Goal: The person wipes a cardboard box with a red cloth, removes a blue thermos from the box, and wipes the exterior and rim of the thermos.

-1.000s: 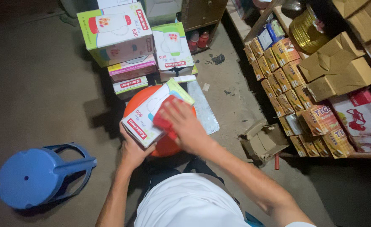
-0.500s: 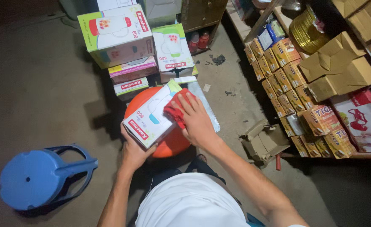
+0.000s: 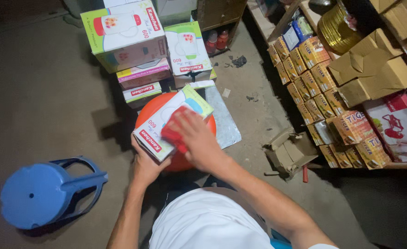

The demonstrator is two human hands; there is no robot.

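Pressing a red cloth (image 3: 173,134) flat against the top of a white-and-green printed cardboard box (image 3: 171,121), the right hand (image 3: 199,143) has its fingers laid together and slightly curled over the cloth. The left hand (image 3: 144,165) grips the box's near corner from below at about seven o'clock, fingers wrapped under it out of sight. The box rests on a round orange plastic stool (image 3: 185,159), with stacked printed cartons (image 3: 129,41) at twelve o'clock and a blue plastic stool (image 3: 40,193) at eight.

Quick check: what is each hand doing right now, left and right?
Left hand: closed on the near end of the white and green box, steadying it on the orange stool.
Right hand: pressing a red cloth onto the box.
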